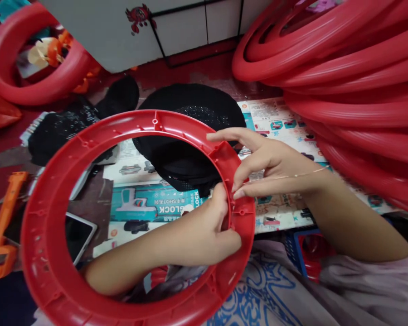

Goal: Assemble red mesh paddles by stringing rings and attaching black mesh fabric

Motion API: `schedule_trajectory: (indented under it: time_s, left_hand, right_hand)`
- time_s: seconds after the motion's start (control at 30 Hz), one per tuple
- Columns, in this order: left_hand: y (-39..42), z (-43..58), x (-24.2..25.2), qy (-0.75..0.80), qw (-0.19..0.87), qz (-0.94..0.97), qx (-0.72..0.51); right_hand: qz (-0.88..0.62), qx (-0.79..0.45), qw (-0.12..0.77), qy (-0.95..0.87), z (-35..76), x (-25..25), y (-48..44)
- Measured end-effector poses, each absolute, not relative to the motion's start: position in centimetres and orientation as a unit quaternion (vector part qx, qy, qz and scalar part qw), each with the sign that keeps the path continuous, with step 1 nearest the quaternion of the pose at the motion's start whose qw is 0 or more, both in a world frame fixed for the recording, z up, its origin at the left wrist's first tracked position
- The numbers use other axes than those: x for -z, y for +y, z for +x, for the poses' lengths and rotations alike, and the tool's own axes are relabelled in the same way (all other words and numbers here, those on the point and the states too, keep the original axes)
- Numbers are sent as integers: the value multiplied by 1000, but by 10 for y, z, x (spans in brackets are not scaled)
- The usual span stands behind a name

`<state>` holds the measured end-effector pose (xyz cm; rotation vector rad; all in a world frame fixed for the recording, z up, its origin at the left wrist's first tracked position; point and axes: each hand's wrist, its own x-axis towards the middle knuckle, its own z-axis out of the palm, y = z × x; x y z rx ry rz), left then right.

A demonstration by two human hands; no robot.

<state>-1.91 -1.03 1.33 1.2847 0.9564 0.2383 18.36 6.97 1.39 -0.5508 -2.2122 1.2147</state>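
Observation:
A large red plastic ring (41,213), its hollow ribbed side with small posts facing me, is held tilted over my lap. My left hand (212,237) reaches through the ring's opening and grips its right side, the thumb over the rim. Over the same part of the ring is my right hand (272,165), its index finger stretched along the upper rim. The right thumb and another finger come together in a pinch at the channel. Whatever is between those fingertips is too small to make out.
Stacked red rings (347,108) rise at the right. Beneath the work lie printed cardboard (122,174) and a black cloth item (197,102). A phone-like device (80,237) and an orange plastic piece (5,217) are at left; another red ring (2,59) is beyond them.

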Motion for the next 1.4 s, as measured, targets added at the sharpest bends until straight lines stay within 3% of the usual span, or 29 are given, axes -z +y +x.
schedule_trajectory:
  time_s: [0.27, 0.5, 0.93, 1.2, 1.4]
  left_hand:
    - [-11, -19, -11, 418, 671, 598, -131]
    - [-13, -22, -7, 374, 720, 554, -186]
    - [-10, -19, -14, 357, 768, 516, -128]
    - [-1, -11, -12, 396, 685, 590, -157]
    - [-5, -12, -8, 360, 737, 557, -131]
  right_hand:
    - [-172, -478, 283, -814, 185, -15, 68]
    - [-193, -441, 281, -830, 182, -12, 64]
    - [-205, -469, 240, -825, 184, -13, 66]
    - [-258, -490, 234, -799, 184, -11, 66]
    - [-253, -492, 238, -798, 184, -15, 64]
